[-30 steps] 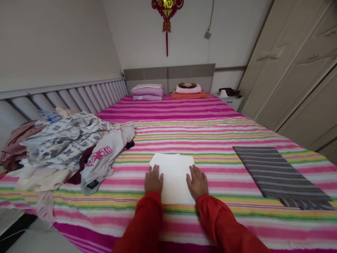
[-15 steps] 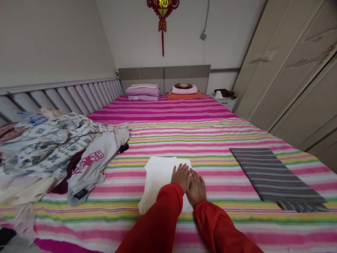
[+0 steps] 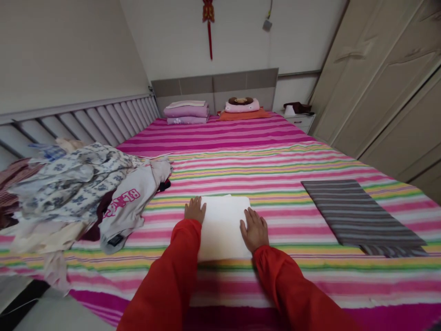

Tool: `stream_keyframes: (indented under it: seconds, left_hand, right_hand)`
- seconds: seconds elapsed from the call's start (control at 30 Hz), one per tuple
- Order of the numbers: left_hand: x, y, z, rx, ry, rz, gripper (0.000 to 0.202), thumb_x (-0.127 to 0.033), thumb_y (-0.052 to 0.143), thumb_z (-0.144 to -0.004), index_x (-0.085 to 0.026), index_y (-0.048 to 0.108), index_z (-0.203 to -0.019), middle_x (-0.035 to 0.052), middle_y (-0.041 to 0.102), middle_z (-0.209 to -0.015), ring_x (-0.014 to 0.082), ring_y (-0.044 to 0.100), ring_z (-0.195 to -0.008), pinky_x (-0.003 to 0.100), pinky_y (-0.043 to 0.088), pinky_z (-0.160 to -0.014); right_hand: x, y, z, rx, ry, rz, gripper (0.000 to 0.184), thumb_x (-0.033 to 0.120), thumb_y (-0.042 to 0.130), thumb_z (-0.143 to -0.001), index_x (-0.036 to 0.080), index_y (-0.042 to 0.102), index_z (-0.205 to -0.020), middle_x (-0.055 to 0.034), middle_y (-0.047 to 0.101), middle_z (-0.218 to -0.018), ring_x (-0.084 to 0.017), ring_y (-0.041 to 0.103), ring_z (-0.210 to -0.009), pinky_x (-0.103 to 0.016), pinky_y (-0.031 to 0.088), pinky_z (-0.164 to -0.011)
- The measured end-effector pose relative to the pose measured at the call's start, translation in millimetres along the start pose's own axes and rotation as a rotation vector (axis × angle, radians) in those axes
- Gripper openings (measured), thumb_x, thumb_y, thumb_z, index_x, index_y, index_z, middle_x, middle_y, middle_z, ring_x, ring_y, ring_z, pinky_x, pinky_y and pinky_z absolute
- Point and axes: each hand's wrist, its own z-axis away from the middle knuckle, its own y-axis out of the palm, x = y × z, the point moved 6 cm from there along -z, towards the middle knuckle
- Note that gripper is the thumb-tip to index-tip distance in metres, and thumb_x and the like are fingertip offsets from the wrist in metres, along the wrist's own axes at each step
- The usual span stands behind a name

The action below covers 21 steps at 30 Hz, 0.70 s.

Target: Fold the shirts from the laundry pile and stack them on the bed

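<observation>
A white folded cloth garment lies flat on the bed in front of me, its shape close to a rectangle. At its left edge rests my left hand, palm down with the fingers stretched out. My right hand lies on the right edge, fingers spread and flat, thumb over the white fabric. Neither hand is gripping anything. A small corner of white cloth pokes out at the far edge.
A heap of loose clothes lies to the left, with a grey printed shirt nearest. To the right is a folded grey striped garment. Folded bedding sits by the headboard; a wardrobe stands right.
My left hand has moved from beside the right hand to the garment's left edge. The garment's left side, which stuck out unevenly, now runs straight. The view has tilted down slightly.
</observation>
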Motion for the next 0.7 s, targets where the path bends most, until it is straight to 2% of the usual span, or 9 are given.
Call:
stream_keyframes:
  seconds: [0.07, 0.13, 0.2, 0.27, 0.33, 0.4, 0.5, 0.6, 0.7]
  left_hand:
    - [0, -3.9, 12, -0.039, -0.070, -0.010, 0.055, -0.037, 0.024, -0.095, -0.015, 0.040, -0.144, 0.0094, 0.031, -0.154, 0.0285, 0.024, -0.143, 0.053, 0.018, -0.117]
    - [-16, -1.9, 34, -0.133, -0.070, -0.007, 0.056, -0.038, 0.023, -0.096, -0.014, 0.040, -0.143, 0.0099, 0.028, -0.155, 0.0293, 0.020, -0.144, 0.056, 0.017, -0.116]
    - [-45, 9.2, 63, -0.237, 0.053, 0.012, 0.054, -0.039, 0.024, -0.096, -0.018, 0.042, -0.143, 0.0077, 0.030, -0.154, 0.0273, 0.022, -0.144, 0.056, 0.018, -0.116]
    - [-70, 28.7, 94, -0.281, 0.240, 0.020, 0.050, -0.039, 0.028, -0.096, -0.024, 0.045, -0.141, 0.0042, 0.038, -0.151, 0.0250, 0.029, -0.142, 0.052, 0.021, -0.116]
    - [-75, 46.6, 118, -0.294, 0.354, -0.003, 0.049, -0.040, 0.034, -0.094, -0.026, 0.046, -0.140, 0.0017, 0.043, -0.148, 0.0249, 0.033, -0.140, 0.049, 0.024, -0.115]
    - [-60, 55.9, 129, -0.291, 0.404, -0.042, 0.050, -0.042, 0.041, -0.092, -0.027, 0.046, -0.140, 0.0010, 0.044, -0.147, 0.0257, 0.034, -0.139, 0.047, 0.028, -0.114]
    - [-18, 53.4, 128, -0.256, 0.373, -0.103, 0.055, -0.044, 0.045, -0.089, -0.025, 0.045, -0.141, 0.0025, 0.042, -0.149, 0.0277, 0.031, -0.140, 0.045, 0.031, -0.112]
    - [20, 43.1, 123, -0.213, 0.237, -0.136, 0.057, -0.043, 0.043, -0.090, -0.022, 0.042, -0.143, 0.0045, 0.036, -0.152, 0.0287, 0.029, -0.141, 0.047, 0.030, -0.112]
    - [34, 38.7, 128, -0.185, 0.097, -0.143, 0.059, -0.042, 0.041, -0.090, -0.022, 0.039, -0.144, 0.0060, 0.034, -0.153, 0.0298, 0.026, -0.142, 0.055, 0.024, -0.113]
  right_hand:
    - [0, 0, -1, 0.013, 0.011, -0.006, 0.046, 0.034, 0.035, -0.095, 0.014, 0.055, -0.131, -0.0122, 0.054, -0.139, -0.025, 0.046, -0.127, -0.042, 0.028, -0.106]
    - [0, 1, -1, 0.029, 0.022, -0.014, 0.047, 0.035, 0.034, -0.095, 0.014, 0.055, -0.132, -0.0123, 0.054, -0.139, -0.025, 0.046, -0.127, -0.042, 0.027, -0.106]
    - [0, 2, -1, 0.031, 0.032, -0.024, 0.047, 0.035, 0.034, -0.095, 0.014, 0.055, -0.132, -0.0126, 0.053, -0.139, -0.026, 0.046, -0.128, -0.042, 0.027, -0.107]
    - [-1, 2, 0, 0.017, 0.028, -0.037, 0.047, 0.035, 0.035, -0.094, 0.014, 0.055, -0.132, -0.0130, 0.053, -0.139, -0.026, 0.046, -0.128, -0.043, 0.027, -0.107]
    - [-2, 3, 1, -0.006, 0.017, -0.059, 0.046, 0.033, 0.036, -0.094, 0.015, 0.055, -0.132, -0.0131, 0.054, -0.138, -0.025, 0.046, -0.128, -0.042, 0.027, -0.107]
    - [-4, 3, 1, -0.024, 0.009, -0.095, 0.047, 0.033, 0.037, -0.093, 0.015, 0.053, -0.133, -0.0135, 0.054, -0.138, -0.025, 0.046, -0.128, -0.042, 0.027, -0.107]
    - [-9, 4, 0, -0.034, 0.043, -0.176, 0.051, 0.035, 0.039, -0.092, 0.013, 0.049, -0.137, -0.0153, 0.051, -0.140, -0.025, 0.046, -0.128, -0.042, 0.030, -0.107]
    - [-14, 5, -4, -0.004, 0.107, -0.282, 0.057, 0.039, 0.043, -0.089, 0.010, 0.046, -0.138, -0.0165, 0.050, -0.141, -0.027, 0.047, -0.128, -0.043, 0.033, -0.106]
    - [-19, 3, -6, 0.040, 0.202, -0.447, 0.061, 0.042, 0.049, -0.085, 0.010, 0.048, -0.137, -0.0161, 0.053, -0.139, -0.028, 0.049, -0.127, -0.043, 0.034, -0.107]
